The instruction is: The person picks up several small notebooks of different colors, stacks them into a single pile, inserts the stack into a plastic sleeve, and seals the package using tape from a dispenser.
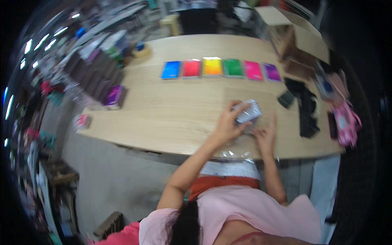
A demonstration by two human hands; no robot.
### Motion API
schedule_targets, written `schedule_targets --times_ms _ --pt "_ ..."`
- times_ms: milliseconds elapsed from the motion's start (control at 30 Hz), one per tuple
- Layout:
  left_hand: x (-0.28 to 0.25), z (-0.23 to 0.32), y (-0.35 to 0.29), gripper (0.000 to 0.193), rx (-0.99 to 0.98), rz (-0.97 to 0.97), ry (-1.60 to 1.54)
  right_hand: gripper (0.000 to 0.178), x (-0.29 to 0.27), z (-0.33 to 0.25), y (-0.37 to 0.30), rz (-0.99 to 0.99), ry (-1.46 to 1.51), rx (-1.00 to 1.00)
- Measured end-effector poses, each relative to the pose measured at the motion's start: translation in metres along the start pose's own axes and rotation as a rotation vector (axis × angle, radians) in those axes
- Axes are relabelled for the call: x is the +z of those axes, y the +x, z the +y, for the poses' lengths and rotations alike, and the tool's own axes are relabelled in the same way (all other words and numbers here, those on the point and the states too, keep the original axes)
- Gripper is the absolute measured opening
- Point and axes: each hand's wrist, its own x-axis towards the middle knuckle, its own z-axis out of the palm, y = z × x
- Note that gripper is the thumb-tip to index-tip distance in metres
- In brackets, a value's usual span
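Observation:
My left hand [227,125] is closed round a small shiny pack [250,112], pale grey on top, which looks wrapped in clear film. It is held just above the table near the front edge. Close by on the right is my right hand [266,139], one finger stretched forward and the thumb reaching left toward the pack's lower end. Blur hides whether the thumb touches it. Loose clear film [232,154] glints at the table edge below my hands. Farther back lies a row of several flat coloured packs, from a blue pack [171,70] to a purple pack [271,72].
Stacked packs [92,79] stand at the left, with a tape roll [141,51] behind them. A small pink pack [83,121] sits on the left corner. To the right are black cloth [307,108], a pink pouch [346,124] and an open cardboard box [281,30].

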Motion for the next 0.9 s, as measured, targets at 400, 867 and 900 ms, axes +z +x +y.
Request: schedule_targets --times_ms 400,867,900 --pt "0.014 0.033 -0.022 0.064 0.276 0.049 0.312 0.044 -0.004 0.006 0.009 -0.316 0.802 0.431" --pt "0.007 -0.007 -0.071 0.109 -0.207 0.697 -0.064 0.059 0.058 -0.041 -0.011 -0.398 0.565 0.509" --pt "0.014 -0.024 -0.077 0.116 -0.176 0.719 -0.103 0.063 0.068 -0.061 -0.026 -0.236 0.559 0.398"
